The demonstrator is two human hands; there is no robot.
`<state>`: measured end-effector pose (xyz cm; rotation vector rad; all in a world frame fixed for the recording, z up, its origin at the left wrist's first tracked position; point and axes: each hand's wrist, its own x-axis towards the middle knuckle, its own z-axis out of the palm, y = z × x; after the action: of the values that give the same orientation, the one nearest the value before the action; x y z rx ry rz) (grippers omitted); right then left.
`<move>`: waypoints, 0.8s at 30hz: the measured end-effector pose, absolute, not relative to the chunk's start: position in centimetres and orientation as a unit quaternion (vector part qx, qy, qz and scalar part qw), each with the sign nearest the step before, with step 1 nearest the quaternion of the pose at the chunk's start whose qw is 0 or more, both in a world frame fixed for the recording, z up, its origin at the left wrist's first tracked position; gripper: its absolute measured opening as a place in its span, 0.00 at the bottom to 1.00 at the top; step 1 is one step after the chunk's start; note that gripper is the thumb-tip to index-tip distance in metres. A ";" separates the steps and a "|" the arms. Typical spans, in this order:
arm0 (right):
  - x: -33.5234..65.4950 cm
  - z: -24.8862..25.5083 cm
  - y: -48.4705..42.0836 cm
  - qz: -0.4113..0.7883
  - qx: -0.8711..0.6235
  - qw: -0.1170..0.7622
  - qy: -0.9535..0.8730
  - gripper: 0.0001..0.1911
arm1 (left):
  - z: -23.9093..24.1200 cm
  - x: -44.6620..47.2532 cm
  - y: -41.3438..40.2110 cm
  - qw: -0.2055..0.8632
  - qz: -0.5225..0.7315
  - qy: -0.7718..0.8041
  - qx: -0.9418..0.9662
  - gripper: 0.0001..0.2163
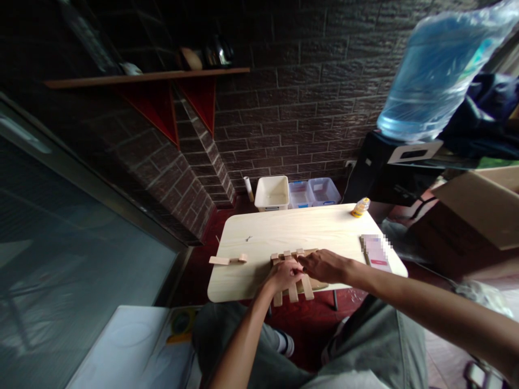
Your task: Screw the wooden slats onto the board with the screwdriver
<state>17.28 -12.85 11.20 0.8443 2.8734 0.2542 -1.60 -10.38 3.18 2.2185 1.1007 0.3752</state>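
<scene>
Where the left hand [284,275] and right hand [324,265] adjoin over wooden strips [293,294], fingers appear curled. Grip cannot be determined.

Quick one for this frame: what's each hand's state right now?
Left hand: curled over the wooden slats; whether it grips anything cannot be told.
Right hand: at the same slats; grip cannot be told.

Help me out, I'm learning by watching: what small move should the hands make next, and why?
Probably steady the wooden strips with the left hand and press gently with the right hand: both hands meet over the strips, whose near ends appear to jut past the tabletop and might shift. The exact finger contact is too small to tell.
</scene>
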 end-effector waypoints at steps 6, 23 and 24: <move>17.1 11.1 -12.8 0.073 0.307 0.065 0.947 0.13 | 2.9 -1.9 -10.2 0.299 0.135 0.413 0.849 0.06; 16.5 13.0 -13.0 -0.021 0.334 0.052 0.941 0.15 | 3.3 -1.6 -10.1 0.280 0.127 0.411 0.858 0.07; 16.5 12.9 -13.0 -0.017 0.333 0.053 0.941 0.15 | 3.3 -1.6 -10.1 0.285 0.130 0.409 0.857 0.07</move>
<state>16.49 -12.96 12.93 1.0127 2.8603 -0.0528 -1.55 -10.06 3.29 2.2932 1.0929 0.3488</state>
